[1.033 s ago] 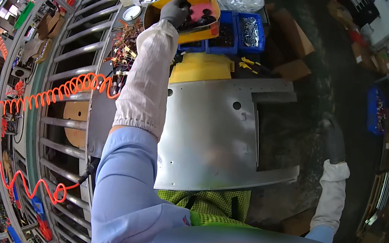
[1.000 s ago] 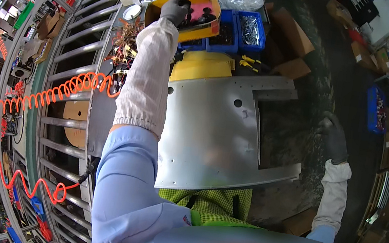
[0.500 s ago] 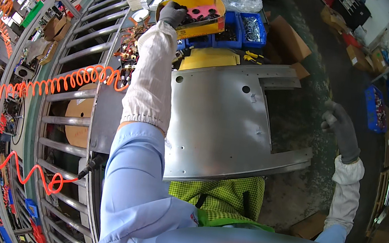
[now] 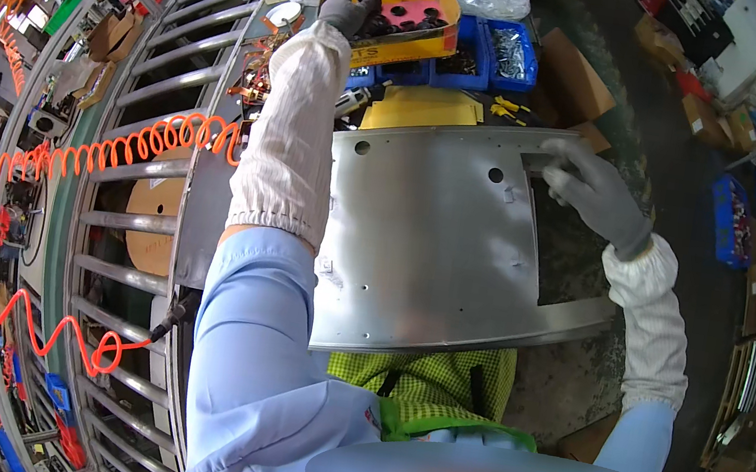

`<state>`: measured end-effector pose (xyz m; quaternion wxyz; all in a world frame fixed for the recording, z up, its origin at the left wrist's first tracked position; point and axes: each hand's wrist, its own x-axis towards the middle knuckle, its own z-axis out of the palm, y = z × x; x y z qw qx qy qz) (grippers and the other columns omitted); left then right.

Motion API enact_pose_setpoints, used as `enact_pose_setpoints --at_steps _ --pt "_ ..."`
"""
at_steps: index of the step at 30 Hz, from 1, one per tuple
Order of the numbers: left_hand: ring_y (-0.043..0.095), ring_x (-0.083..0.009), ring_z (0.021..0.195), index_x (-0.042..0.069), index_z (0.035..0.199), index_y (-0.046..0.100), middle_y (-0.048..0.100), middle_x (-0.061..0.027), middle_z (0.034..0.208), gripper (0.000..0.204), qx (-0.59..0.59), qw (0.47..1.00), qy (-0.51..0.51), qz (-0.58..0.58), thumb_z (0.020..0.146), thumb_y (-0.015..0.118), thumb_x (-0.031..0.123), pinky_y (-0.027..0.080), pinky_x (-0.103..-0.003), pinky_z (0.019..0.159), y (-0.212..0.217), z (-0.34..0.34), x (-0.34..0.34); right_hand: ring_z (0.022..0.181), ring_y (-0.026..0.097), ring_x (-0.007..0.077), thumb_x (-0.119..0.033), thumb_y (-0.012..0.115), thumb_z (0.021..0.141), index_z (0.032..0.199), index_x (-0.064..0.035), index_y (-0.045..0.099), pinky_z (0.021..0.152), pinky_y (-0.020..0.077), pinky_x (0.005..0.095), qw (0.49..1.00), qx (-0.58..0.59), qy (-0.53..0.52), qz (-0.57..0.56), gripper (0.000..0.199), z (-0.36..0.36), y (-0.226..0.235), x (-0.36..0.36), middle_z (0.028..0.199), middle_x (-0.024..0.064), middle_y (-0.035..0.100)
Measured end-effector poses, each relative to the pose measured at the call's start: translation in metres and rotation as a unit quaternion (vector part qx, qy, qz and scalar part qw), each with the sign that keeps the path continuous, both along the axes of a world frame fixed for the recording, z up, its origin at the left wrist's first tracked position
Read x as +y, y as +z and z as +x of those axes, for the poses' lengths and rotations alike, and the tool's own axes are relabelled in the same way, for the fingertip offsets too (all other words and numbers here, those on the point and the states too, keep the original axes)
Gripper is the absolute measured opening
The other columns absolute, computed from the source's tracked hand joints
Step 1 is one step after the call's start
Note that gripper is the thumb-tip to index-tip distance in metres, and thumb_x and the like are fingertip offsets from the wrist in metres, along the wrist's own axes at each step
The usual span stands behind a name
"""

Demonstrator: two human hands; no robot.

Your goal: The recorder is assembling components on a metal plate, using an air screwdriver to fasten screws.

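Observation:
My gloved left hand (image 4: 348, 11) reaches over the near left side of a yellow cardboard box (image 4: 404, 47). Its fingers curl at the small black round parts (image 4: 408, 24) lying on the box's pink bottom; whatever they hold is hidden. A flat grey sheet-metal panel (image 4: 422, 233) lies in front of me, with two dark round holes near its far edge. Over the panel's far right corner is my gloved right hand (image 4: 599, 193), its fingers apart and bent, holding nothing. Contact between those fingers and the metal cannot be made out.
Blue bins (image 4: 510, 56) of small hardware stand beside the box. Yellow-handled pliers (image 4: 507, 107) lie beyond the panel. On the left runs a roller conveyor (image 4: 131, 224), crossed by an orange coiled hose (image 4: 96, 157). Cardboard boxes (image 4: 573, 75) sit at the far right.
My right hand has moved left and away from me, from beside the panel to over its far right corner. My left hand remains at the yellow box, its fingers now more curled.

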<state>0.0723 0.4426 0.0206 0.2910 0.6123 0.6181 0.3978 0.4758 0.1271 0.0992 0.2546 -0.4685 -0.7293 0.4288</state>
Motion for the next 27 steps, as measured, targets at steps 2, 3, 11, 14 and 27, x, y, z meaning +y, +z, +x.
enact_pose_setpoints --at_steps 2,3,11,14,27 --pt "0.069 -0.0227 0.091 0.012 0.113 0.066 0.071 -0.0111 0.1 0.039 0.081 0.996 0.005 0.041 0.084 0.072 0.037 0.052 -0.031 0.082 0.003 -0.003 -0.004 0.079 0.057 0.0089 -0.017 0.057 0.094 0.126 0.0004 0.052 0.072 0.0487 0.0245 0.998 -0.009 0.04 0.055 0.037 -0.025 -0.002 0.02 0.093 0.004 0.058" --pt "0.069 -0.0236 0.091 0.013 0.115 0.067 0.072 -0.0115 0.1 0.038 0.15 0.986 0.007 0.077 0.085 0.071 0.036 0.052 -0.031 0.083 0.004 -0.004 -0.007 0.08 0.057 0.0083 -0.017 0.058 0.094 0.125 0.0007 0.053 0.074 0.0488 0.0244 0.995 -0.048 0.031 0.076 0.036 -0.036 -0.004 0.027 0.094 0.004 0.059" --pt "0.066 -0.0137 0.083 0.0 0.107 0.065 0.069 -0.0077 0.097 0.027 -0.271 0.951 -0.146 0.033 0.088 0.071 0.019 0.054 -0.024 0.073 0.044 0.027 -0.073 0.083 0.056 0.0078 -0.018 0.061 0.093 0.131 0.0011 0.049 0.074 0.0492 0.0232 0.998 -0.013 0.037 0.054 0.044 -0.086 0.004 0.048 0.099 0.004 0.058" --pt "0.065 -0.0127 0.086 0.001 0.112 0.063 0.067 -0.0062 0.097 0.026 -0.35 0.898 -0.265 -0.021 0.094 0.064 0.02 0.053 -0.024 0.076 0.054 0.064 -0.148 0.081 0.056 0.0104 -0.022 0.063 0.093 0.125 0.001 0.053 0.075 0.0494 0.0259 0.977 0.123 -0.065 0.163 0.041 -0.099 0.008 0.051 0.095 0.0042 0.059" --pt "0.063 -0.0137 0.09 0.002 0.102 0.06 0.065 -0.0082 0.098 0.013 -0.583 0.796 -0.158 -0.045 0.095 0.061 0.013 0.051 -0.023 0.077 0.005 0.117 -0.354 0.076 0.061 0.0103 -0.011 0.064 0.09 0.104 -0.0027 0.065 0.071 0.0516 0.0238 0.92 0.37 -0.131 0.014 0.016 -0.062 -0.041 -0.045 0.086 0.0018 0.065"
